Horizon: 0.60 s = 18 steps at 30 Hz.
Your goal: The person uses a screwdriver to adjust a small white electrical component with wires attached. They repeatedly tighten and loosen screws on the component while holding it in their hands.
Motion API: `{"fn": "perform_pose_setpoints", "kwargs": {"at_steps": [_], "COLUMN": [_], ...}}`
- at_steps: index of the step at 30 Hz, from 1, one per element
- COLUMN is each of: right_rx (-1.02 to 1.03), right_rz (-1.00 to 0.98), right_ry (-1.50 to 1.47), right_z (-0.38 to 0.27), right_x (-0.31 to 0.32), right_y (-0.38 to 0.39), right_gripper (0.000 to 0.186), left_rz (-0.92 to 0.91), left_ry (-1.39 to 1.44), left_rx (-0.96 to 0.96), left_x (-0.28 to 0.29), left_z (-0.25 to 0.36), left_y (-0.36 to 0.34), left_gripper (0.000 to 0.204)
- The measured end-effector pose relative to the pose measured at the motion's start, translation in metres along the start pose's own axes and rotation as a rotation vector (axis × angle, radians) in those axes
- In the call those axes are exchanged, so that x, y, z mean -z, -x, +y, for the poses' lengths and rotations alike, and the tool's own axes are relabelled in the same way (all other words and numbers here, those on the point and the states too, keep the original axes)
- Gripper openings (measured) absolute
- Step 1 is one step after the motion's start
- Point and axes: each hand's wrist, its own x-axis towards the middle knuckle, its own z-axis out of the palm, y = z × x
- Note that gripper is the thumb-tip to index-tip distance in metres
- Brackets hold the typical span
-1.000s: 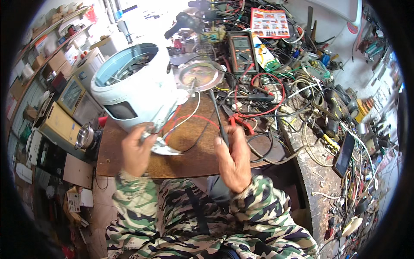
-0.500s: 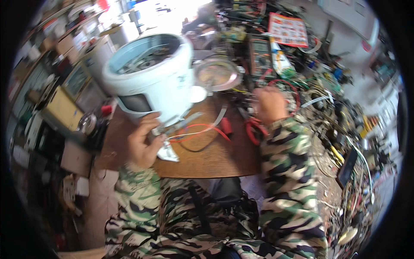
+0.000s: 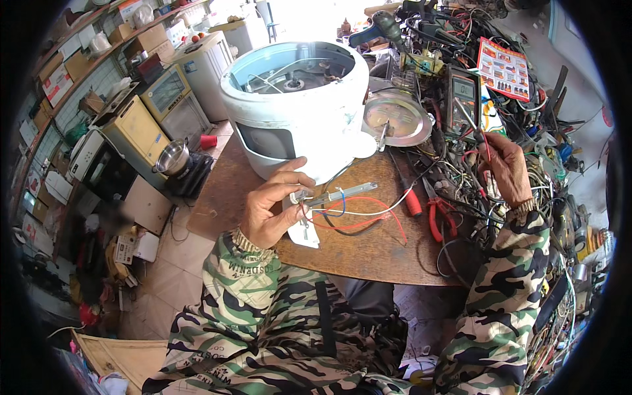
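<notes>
My left hand pinches a small part with wires between thumb and fingers, just in front of the white appliance body. Red, white, blue and black wires trail from it over the wooden table, beside a slim grey strip. A white plastic piece hangs below the thumb. The part's exact kind is mostly hidden by my fingers. Over on the right, my right hand grips a red test probe, its thin tip angled up and left toward the multimeter.
Red-handled pliers and a red-handled screwdriver lie at the table's right side. Behind them rests a round metal disc. Tangled cables heap up on the right. A heat-gun-like tool stands behind the appliance.
My right hand has risen to the right from the cable heap near the pliers, and the probe now shows in it. The left hand still holds the wired part. The view has shifted.
</notes>
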Motion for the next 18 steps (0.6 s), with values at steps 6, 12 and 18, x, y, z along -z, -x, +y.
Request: {"fn": "perform_pose_setpoints", "kwargs": {"at_steps": [6,12,18], "right_rx": [0.278,0.098,0.184], "right_rz": [0.104,-0.194,0.463], "right_ry": [1.103,1.057,1.176], "right_z": [0.014,0.01,-0.017], "right_x": [-0.027,0.083,0.138], "right_y": [-0.008,0.0,0.033], "right_gripper": [0.019,0.032,0.029], "left_rz": [0.093,0.087,0.093], "left_ry": [0.041,-0.001,0.062], "left_rx": [0.072,0.044,0.072], "left_x": [0.01,0.002,-0.002], "left_z": [-0.001,-0.001,-0.007], "left_y": [0.014,0.007,0.007], "left_gripper": [0.026,0.028,0.03]}}
